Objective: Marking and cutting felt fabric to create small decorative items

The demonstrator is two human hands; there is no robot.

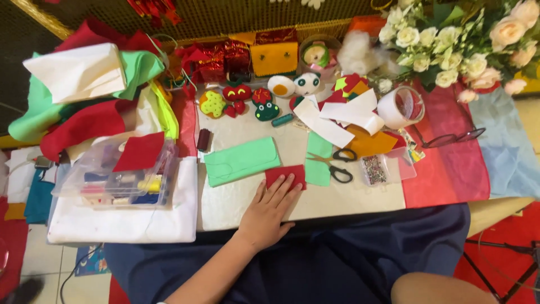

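Nearest to us, our left hand point(269, 211) lies flat on the worktop point(349, 197), fingers spread wide and holding nothing. Its fingertips rest on the near edge of a small red felt piece point(287, 175), which lies just beyond the hand and touches it. Our right hand is out of view.

Just left of the red felt piece lies a green felt sheet point(241, 160). Just right of it lies a smaller green felt piece point(319, 163), with black-handled scissors point(337, 164) resting on it. Right of the scissors stands a small clear box of pins point(374, 169).

At near left, a clear plastic box of thread spools point(121, 177) sits on white cloth, with a red felt square point(139, 151) on its lid.

Farther off we see finished felt figures point(250, 98), white paper strips point(337, 118) and a white tape roll point(399, 107). At far right stands a bouquet of pale flowers point(461, 39).
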